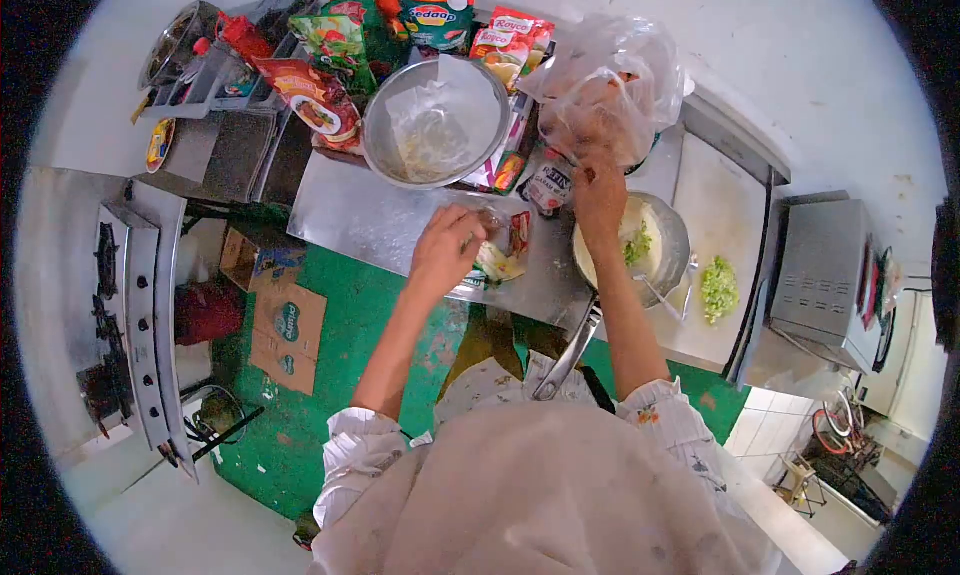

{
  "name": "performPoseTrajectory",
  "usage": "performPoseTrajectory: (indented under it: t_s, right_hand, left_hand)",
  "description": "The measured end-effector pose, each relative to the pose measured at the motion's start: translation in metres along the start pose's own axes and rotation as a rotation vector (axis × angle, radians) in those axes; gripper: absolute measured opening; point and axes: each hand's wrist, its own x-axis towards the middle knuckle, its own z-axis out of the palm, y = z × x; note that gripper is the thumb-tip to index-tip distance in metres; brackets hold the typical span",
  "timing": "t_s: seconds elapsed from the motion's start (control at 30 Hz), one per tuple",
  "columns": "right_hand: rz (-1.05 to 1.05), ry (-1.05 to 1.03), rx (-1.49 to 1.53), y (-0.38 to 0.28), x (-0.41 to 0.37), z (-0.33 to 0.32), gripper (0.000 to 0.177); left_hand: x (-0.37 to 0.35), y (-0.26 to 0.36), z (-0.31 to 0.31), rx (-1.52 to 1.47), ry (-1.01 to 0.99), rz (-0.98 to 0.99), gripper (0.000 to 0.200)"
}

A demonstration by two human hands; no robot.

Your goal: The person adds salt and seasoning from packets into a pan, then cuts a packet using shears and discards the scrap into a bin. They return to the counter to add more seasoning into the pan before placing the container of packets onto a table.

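Observation:
My left hand (452,243) is closed around the top of a small opened packet (503,259) near the counter's front edge; what its fingertips pinch is too small to make out. My right hand (600,190) reaches up to the lower side of a clear plastic bag (615,85), its fingers partly hidden by the bag. Beneath my right forearm is a long-handled pan (660,240) holding pale batter, chopped greens and a utensil. Beside my right hand stands a packet with dark lettering (547,185).
A metal bowl (436,170) with paper inside sits at the back left, by seasoning packets (315,105). Chopped greens (719,289) lie on a white cutting board (715,185) at right. A stove (135,315) stands far left, a metal appliance (815,265) far right.

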Motion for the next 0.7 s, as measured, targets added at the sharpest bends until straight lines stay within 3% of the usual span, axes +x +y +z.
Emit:
performPoseTrajectory:
  t_s: [0.13,0.2,0.33,0.4,0.5,0.57,0.7]
  right_hand:
    - [-0.117,-0.01,-0.006,-0.009,-0.002,-0.01,0.011]
    - [-0.114,-0.061,-0.032,-0.025,-0.006,-0.024,0.01]
    - [-0.216,-0.044,-0.068,-0.068,0.0,-0.07,0.007]
    - [-0.238,-0.047,-0.046,-0.088,0.005,-0.089,0.006]
    - [-0.176,-0.201,0.084,-0.111,0.001,-0.094,0.007]
    - [0.032,-0.43,0.187,-0.117,-0.009,-0.081,0.008]
    - [0.17,-0.601,0.245,-0.117,-0.036,-0.041,0.008]
  left_hand:
    - [-0.017,0.0,-0.021,-0.055,-0.115,-0.06,0.013]
    - [-0.025,0.002,-0.029,-0.034,-0.21,-0.252,0.012]
    - [-0.032,0.003,-0.036,0.061,-0.233,-0.259,0.011]
    - [-0.035,0.003,-0.036,0.028,-0.148,-0.157,0.013]
    - [-0.038,0.001,-0.038,0.042,-0.178,-0.054,0.015]
    - [-0.037,0.004,-0.041,0.048,-0.191,-0.071,0.014]
    - [-0.041,0.0,-0.037,0.072,-0.199,-0.102,0.012]
